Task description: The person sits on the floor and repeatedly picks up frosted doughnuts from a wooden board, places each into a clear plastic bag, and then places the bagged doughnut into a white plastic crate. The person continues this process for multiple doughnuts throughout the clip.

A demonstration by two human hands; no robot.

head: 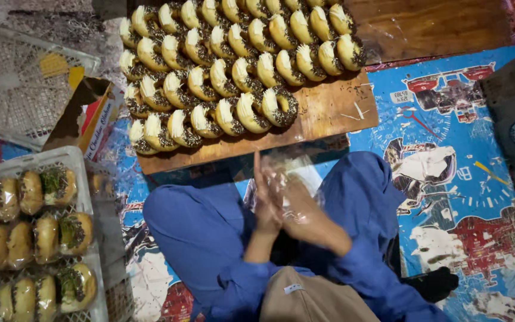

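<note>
Head view: bag between palms

Clear plastic bag [290, 173] sits btwn both palms, over lap, just below board [329, 110]. Left hand [265, 200] & right hand [296, 209] pressed together on it. Board holds rows of topped donuts [233, 65]. Left: white tray [81, 161] w/ bagged donuts [37, 229].

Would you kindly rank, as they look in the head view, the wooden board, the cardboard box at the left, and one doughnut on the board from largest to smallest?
1. Wooden board, by far the largest.
2. Cardboard box, partly hidden behind the white crate, so its full size is unsure.
3. Doughnut, the smallest.
</note>
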